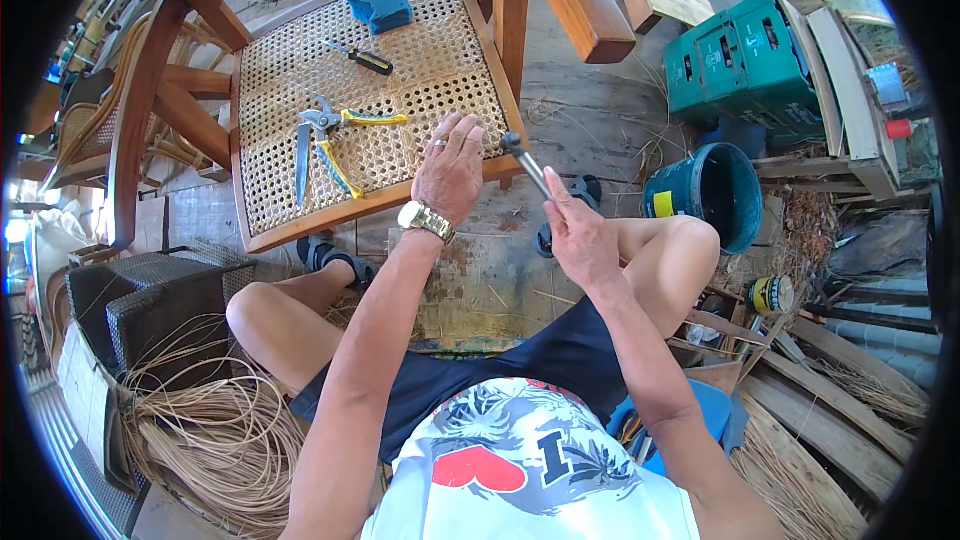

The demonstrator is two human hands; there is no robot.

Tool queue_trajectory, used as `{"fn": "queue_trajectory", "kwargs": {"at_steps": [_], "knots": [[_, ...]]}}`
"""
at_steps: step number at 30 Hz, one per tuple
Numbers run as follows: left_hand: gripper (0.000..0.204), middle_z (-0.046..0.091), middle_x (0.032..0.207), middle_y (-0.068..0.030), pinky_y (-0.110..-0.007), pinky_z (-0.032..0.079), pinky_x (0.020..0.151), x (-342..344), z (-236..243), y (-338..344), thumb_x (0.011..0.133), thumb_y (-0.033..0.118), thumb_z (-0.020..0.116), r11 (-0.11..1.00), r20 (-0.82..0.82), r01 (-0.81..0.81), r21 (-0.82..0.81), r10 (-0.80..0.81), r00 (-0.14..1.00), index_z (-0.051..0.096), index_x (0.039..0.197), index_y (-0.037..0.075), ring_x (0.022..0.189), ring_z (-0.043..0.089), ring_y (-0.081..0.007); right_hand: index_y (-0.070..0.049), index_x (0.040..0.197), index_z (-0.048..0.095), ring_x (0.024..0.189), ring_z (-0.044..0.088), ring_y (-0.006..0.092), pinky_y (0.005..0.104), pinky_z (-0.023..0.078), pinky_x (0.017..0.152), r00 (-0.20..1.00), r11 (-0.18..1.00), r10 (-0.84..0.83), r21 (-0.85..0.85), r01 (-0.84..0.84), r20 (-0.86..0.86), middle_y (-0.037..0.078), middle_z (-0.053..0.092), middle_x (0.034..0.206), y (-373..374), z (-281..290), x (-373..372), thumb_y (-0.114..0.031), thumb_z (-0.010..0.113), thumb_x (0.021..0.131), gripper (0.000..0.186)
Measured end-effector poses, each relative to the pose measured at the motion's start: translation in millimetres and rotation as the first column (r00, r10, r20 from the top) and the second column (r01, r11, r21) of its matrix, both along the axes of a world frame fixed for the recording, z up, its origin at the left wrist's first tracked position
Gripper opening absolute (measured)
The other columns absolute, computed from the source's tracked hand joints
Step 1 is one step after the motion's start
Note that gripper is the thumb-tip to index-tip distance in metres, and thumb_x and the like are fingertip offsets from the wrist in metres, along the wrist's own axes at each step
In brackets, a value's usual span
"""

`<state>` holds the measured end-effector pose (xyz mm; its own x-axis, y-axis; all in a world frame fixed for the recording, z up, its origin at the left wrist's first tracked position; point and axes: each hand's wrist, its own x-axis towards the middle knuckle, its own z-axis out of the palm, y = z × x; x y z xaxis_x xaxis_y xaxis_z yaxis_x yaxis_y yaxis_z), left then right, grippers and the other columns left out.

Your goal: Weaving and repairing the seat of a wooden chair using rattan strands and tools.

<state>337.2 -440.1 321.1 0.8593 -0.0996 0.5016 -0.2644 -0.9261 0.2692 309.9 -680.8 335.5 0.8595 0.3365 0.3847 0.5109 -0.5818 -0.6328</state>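
In front of me stands a wooden chair with a woven cane seat (270,90). My left hand (447,170) lies flat on the seat near its front right corner, fingers stretched out. My right hand (580,235) grips a hammer (527,162) by its metal shaft, the head just off the seat's right edge. Pruning shears with yellow handles (375,119) lie spread on the cane, beside a long pointed grey blade (303,165). Farther back are a screwdriver (370,61) with a dark handle and a folded blue cloth or pad (380,7).
The chair's wooden armrest (575,0) juts toward me. Green crates (735,60) and a dark teal bucket (705,198) stand to the right. Coiled cane strands (215,440) lie lower left by a dark woven seat (160,300). A small tin (768,295) and wooden boards (830,400) are at right.
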Motion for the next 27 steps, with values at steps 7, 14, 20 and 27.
{"fn": "queue_trajectory", "kwargs": {"at_steps": [7,14,20,27], "knots": [[0.03,0.059,0.131,-0.0168,-0.046,0.045,0.11,-1.9,9.7,3.9,0.097,0.01,0.053,0.986,0.035,0.059,-0.156,-0.054,0.998,0.057,0.125,0.0,0.131,0.052,-0.0364,-0.018,0.152,0.048,0.061,0.061,0.0199,0.0342,0.049,0.059,0.875,0.99,0.024,0.131,0.046,-0.483,0.01,0.061,0.073,7.5,15.8,6.3,-0.027,0.056,0.107,0.047],[0.042,0.071,0.109,-0.0132,-0.033,0.054,0.088,-54.6,47.8,-31.4,0.108,0.036,0.05,0.246,-0.209,-0.195,-0.949,-0.033,0.977,0.058,0.124,-0.001,0.096,0.068,-0.0199,-0.005,0.14,0.051,0.062,0.053,0.01,0.0299,0.046,0.06,0.721,0.924,0.297,0.378,-0.053,-0.626,0.003,0.055,0.071,50.2,48.3,-12.1,-0.022,0.045,0.11,0.035],[0.039,0.064,0.075,-0.0022,-0.028,0.05,0.064,-69.5,77.7,3.6,0.107,0.039,0.052,-0.115,-0.363,-0.362,-0.925,-0.015,0.932,0.058,0.113,0.002,0.068,0.061,-0.0121,-0.007,0.143,0.048,0.074,0.065,0.0205,0.0384,0.051,0.071,0.803,0.854,0.494,0.357,-0.378,-0.333,0.011,0.065,0.081,98.3,51.5,-25.6,-0.031,0.04,0.112,0.04],[0.042,0.068,0.082,-0.0199,-0.048,0.05,0.075,-44.7,111.9,170.8,0.098,0.041,0.061,0.564,-0.409,-0.746,-0.355,0.624,0.666,0.064,0.098,-0.001,0.077,0.067,-0.0355,-0.006,0.149,0.041,0.088,0.062,0.0199,0.0353,0.051,0.083,0.76,0.972,0.225,0.194,-0.132,-0.609,0.013,0.064,0.105,54.9,38.8,38.4,-0.037,0.045,0.111,0.05]]}}
